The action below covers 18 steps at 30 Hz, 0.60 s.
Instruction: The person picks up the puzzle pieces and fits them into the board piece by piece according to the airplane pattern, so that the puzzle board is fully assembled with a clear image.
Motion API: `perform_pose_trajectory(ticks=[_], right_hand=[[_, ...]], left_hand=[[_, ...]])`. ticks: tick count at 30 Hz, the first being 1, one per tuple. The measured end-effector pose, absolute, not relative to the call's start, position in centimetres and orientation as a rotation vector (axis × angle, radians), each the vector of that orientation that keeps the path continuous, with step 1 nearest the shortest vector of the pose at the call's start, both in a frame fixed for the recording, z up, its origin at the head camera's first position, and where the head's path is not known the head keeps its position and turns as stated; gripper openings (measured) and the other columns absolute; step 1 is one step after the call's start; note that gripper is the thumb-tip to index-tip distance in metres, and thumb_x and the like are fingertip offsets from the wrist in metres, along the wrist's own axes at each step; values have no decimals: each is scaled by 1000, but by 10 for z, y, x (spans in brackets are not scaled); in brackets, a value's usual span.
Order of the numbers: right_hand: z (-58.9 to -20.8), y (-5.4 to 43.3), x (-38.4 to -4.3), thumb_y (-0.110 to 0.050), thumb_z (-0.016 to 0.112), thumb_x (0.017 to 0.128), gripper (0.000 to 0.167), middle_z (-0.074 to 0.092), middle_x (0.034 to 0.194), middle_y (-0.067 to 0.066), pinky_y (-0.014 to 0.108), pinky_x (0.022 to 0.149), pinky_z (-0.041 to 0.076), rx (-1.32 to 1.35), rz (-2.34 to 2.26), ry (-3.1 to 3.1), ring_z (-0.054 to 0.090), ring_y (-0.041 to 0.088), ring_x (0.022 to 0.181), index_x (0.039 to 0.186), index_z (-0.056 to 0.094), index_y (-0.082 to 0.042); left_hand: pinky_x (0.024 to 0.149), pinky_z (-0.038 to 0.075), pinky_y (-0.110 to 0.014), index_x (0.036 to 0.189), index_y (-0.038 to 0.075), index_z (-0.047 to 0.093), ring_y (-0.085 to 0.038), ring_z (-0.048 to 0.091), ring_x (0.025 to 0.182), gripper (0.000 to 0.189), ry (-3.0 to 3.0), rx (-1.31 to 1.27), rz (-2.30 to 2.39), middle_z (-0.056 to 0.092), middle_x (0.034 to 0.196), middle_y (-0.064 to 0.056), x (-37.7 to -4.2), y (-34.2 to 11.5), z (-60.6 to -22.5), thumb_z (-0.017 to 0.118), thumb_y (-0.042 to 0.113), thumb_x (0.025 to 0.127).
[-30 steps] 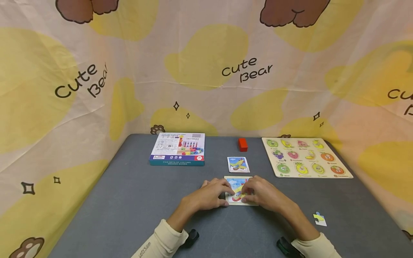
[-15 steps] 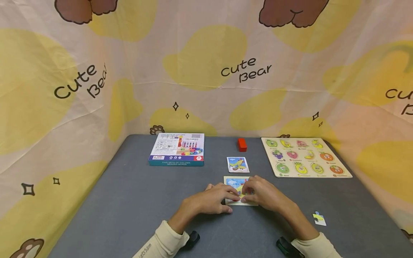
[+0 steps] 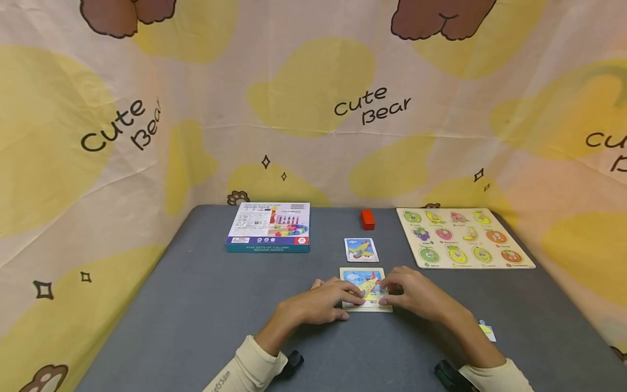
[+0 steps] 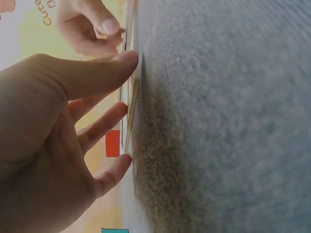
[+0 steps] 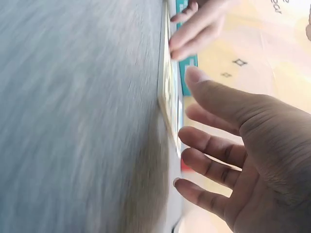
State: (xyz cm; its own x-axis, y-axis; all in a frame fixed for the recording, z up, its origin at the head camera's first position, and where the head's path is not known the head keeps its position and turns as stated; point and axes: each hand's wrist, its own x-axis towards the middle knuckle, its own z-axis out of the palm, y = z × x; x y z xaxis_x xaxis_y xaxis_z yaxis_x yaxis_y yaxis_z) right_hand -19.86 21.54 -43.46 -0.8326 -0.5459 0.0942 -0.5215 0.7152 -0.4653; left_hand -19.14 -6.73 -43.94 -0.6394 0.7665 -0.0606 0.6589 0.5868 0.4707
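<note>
A small jigsaw puzzle [image 3: 366, 277] with an airplane picture in a pale frame lies flat on the grey table, partly covered by both hands. My left hand [image 3: 320, 302] rests its fingertips on the puzzle's lower left, the thumb down by the near left edge. In the left wrist view the puzzle's thin edge [image 4: 129, 107] runs along the fingertips. My right hand [image 3: 416, 294] hovers at the puzzle's right side, thumb and fingers apart. Nothing shows between its fingers [image 5: 204, 162] in the right wrist view. A loose puzzle piece [image 3: 487, 331] lies to the right, partly hidden behind the right forearm.
Just beyond the puzzle lies a card [image 3: 361, 250] with a similar airplane picture. Farther back stands a red block [image 3: 367, 220]. A flat toy box [image 3: 268, 228] is at the back left, and a fruit-picture board [image 3: 465, 239] at the back right.
The left fingers have slid slightly right across the puzzle, then stayed. My right hand has moved from over the picture to its right edge, uncovering more of the plane.
</note>
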Motion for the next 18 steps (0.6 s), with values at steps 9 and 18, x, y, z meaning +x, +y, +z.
perform_pose_trajectory(ticks=[9, 18], right_hand=[[-435, 260, -182, -42, 87, 86, 30, 62, 95, -14, 28, 78, 50, -764, -765, 2917, 55, 2, 87, 104, 78, -20], [-436, 304, -157, -45, 89, 82, 35, 63, 93, -15, 28, 76, 48, -686, -793, 2980, 54, 1, 86, 107, 80, -22]], left_hand=[[90, 30, -30, 142, 26, 71, -9, 49, 136, 43, 2569, 1171, 632, 60, 149, 16, -191, -68, -440, 71, 13, 101], [89, 30, -31, 139, 25, 73, -9, 50, 134, 40, 2570, 1181, 665, 62, 146, 15, -193, -67, -443, 69, 9, 102]])
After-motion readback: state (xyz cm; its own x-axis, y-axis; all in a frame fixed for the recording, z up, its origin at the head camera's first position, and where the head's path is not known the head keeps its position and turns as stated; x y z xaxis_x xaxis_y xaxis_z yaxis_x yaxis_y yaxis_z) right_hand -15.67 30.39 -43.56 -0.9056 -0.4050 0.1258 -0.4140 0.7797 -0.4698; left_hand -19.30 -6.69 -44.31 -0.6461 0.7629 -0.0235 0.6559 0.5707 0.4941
